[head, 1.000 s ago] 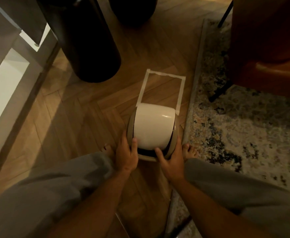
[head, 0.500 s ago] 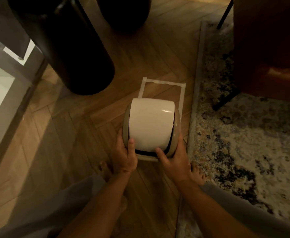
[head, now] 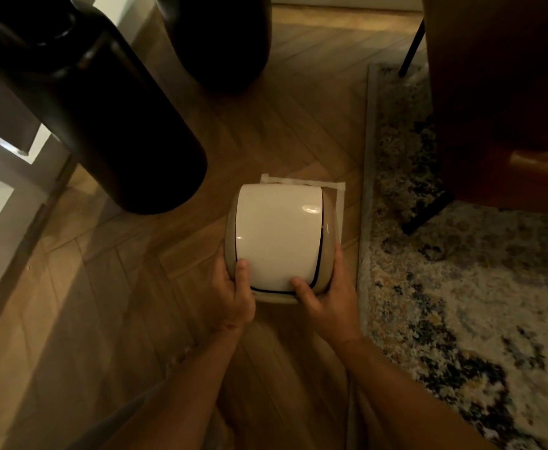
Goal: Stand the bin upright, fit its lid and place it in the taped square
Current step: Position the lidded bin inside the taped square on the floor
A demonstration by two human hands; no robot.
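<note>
Bin [head: 279, 241] upright, lid [head: 277, 237] fitted.
Left hand [head: 233, 297] and right hand [head: 329, 297] clamp its near sides, steering it onto taped square [head: 339, 198] ahead.

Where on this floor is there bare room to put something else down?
Bare wooden floor lies left of the bin, below the big dark vase. The rug on the right is open too. It is crowded between bin, taped square and rug edge.

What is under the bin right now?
Under the bin, only the taped square's far and right strips show on the wooden floor. The rest is covered, so contact cannot be told.
</note>
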